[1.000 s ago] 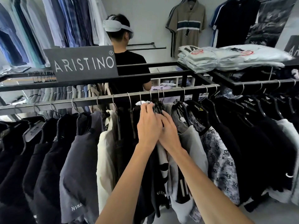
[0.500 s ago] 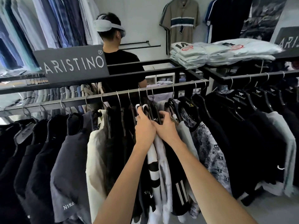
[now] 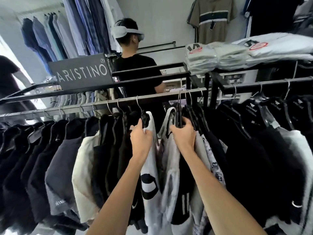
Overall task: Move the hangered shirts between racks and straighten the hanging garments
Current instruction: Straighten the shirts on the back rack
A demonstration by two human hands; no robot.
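Landmark: the grey rail [image 3: 152, 99] runs from left to right across the middle of the view, and all places below are given from it.
Shirts: a dense row of hangered shirts [image 3: 64, 158] hangs under the rail; most are black, one is slate grey, one is cream, and near the middle some are white with black print.
Left hand: the left hand [image 3: 141, 139] grips the shoulder of the white printed shirt [image 3: 149, 167] on its black hanger, just under the rail.
Right hand: the right hand [image 3: 183, 134] has its fingers curled round a bundle of black hangers [image 3: 179, 116], just under the rail, to the right of the left hand.
Open room: between both hands there is a gap in the row, and the rail above this gap is bare.
Right of the rail: a second rack [image 3: 271, 82] with more black shirts meets it at a black post, so the row is crowded there.
Behind the rail: a dark sign [image 3: 81, 73] reading ARISTINO stands on an upper bar, and a person in a black shirt [image 3: 135, 68] with a headset stands beyond it.
Above right: folded pale shirts [image 3: 237, 55] lie in stacks on the upper shelf.
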